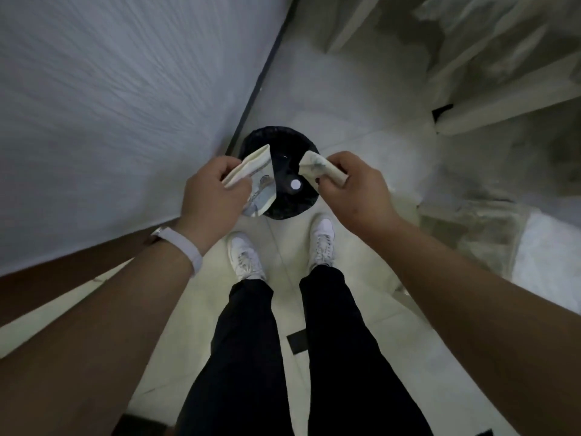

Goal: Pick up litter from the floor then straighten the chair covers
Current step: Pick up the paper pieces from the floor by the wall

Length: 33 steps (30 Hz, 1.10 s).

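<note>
A round black bin [284,206] lined with a dark bag stands on the pale tiled floor, right in front of my white shoes. My left hand [212,199] grips a folded printed paper [258,177] over the bin's left rim. My right hand [356,187] pinches a crumpled pale paper [314,163] over the bin's right rim. A small white round thing [295,184] lies inside the bin.
A white wall [110,105] with a dark skirting [261,80] runs along the left, close to the bin. Pale chair covers [509,73] drape on the right and upper right. A dark floor mark [298,341] sits between my legs.
</note>
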{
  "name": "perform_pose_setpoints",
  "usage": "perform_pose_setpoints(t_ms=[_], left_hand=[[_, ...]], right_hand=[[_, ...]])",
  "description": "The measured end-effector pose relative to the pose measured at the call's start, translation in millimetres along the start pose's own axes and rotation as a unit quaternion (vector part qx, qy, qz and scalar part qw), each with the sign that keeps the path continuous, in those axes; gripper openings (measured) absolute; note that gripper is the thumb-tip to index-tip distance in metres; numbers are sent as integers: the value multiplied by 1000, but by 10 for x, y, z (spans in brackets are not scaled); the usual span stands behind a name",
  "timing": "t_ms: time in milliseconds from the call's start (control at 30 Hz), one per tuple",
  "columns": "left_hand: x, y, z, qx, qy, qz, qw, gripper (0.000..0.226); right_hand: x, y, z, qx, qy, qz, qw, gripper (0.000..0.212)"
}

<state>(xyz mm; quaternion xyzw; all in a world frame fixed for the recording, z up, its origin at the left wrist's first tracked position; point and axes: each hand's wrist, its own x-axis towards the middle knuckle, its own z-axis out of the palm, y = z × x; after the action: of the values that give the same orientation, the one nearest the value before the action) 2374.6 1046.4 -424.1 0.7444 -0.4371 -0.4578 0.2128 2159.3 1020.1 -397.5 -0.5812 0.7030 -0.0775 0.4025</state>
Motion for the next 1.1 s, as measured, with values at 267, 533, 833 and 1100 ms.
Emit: perform_pose_setpoints(t_ms=[267,533,833,1100], left_hand=[[976,-1230,1072,17,-2,-52,999,7],[1384,-1903,1574,41,-28,-47,998,19],[1094,-1218,1175,120,-24,45,991,41],[622,-37,549,237,-54,203,949,47]], right_hand=[[1094,1119,984,-17,-27,-1,1000,12],[1662,1752,1616,-68,-60,-49,995,30],[1335,1487,1133,-152,-51,-126,979,42],[724,677,154,-245,-9,-162,956,45]])
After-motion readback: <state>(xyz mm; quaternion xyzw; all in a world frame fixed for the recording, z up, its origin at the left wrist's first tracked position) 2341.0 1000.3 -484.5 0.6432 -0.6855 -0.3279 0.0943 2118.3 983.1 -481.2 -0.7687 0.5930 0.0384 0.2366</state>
